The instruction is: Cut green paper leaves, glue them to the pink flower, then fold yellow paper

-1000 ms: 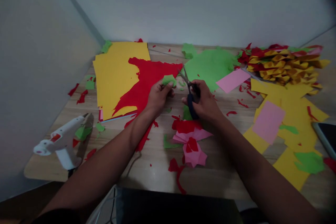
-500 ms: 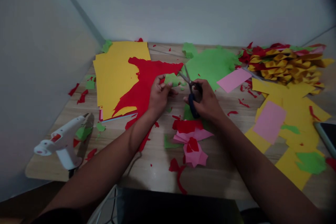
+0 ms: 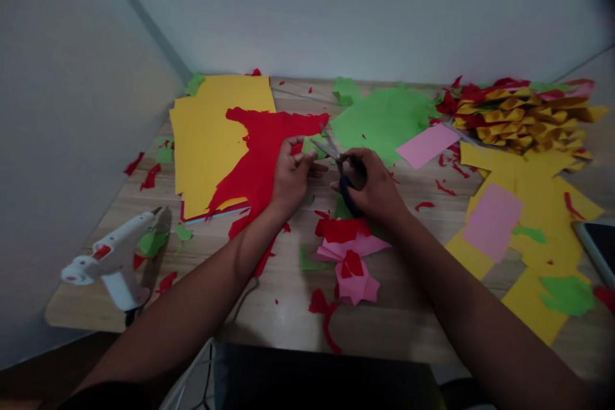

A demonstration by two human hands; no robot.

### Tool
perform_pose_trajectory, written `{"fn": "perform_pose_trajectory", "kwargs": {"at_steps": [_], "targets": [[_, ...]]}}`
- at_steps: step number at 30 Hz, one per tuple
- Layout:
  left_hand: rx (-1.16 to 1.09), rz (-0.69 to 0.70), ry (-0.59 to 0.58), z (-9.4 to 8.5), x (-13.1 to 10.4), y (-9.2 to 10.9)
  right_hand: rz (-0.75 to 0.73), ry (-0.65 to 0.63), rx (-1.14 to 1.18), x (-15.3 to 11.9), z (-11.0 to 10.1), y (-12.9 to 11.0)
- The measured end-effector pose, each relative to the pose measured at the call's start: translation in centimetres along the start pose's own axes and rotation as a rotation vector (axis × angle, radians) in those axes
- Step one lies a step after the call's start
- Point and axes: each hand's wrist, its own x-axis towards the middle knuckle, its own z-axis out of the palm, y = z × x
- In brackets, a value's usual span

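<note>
Scissors (image 3: 339, 159) with dark-blue handles and grey metal blades, parted in the right hand (image 3: 378, 184)'s closed grip, could nick the left hand (image 3: 291, 177), pinching a small green paper piece (image 3: 311, 145) beside the jagged red paper sheet (image 3: 266, 144), should that thin piece flex.

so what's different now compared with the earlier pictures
The right hand has brought the scissors leftward, to the green piece held in the left hand. The red sheet has slid slightly left over the yellow sheets. Neither hand took or released anything; the glue gun stayed put.
</note>
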Motion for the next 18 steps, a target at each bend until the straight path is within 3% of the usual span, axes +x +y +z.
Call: {"fn": "perform_pose_trajectory", "kwargs": {"at_steps": [3,8,18], "targets": [[0.002,0.008,-0.002,0.00,0.03,-0.08,0.073,-0.023,0.017,0.05,0.02,0.21],[-0.037,0.010,0.001,0.07,0.07,-0.20,0.139,0.060,0.091,0.22,-0.05,0.20],[-0.034,0.053,0.110,-0.35,0.44,-0.03,-0.006,0.011,-0.031,-0.04,0.23,0.11]]}}
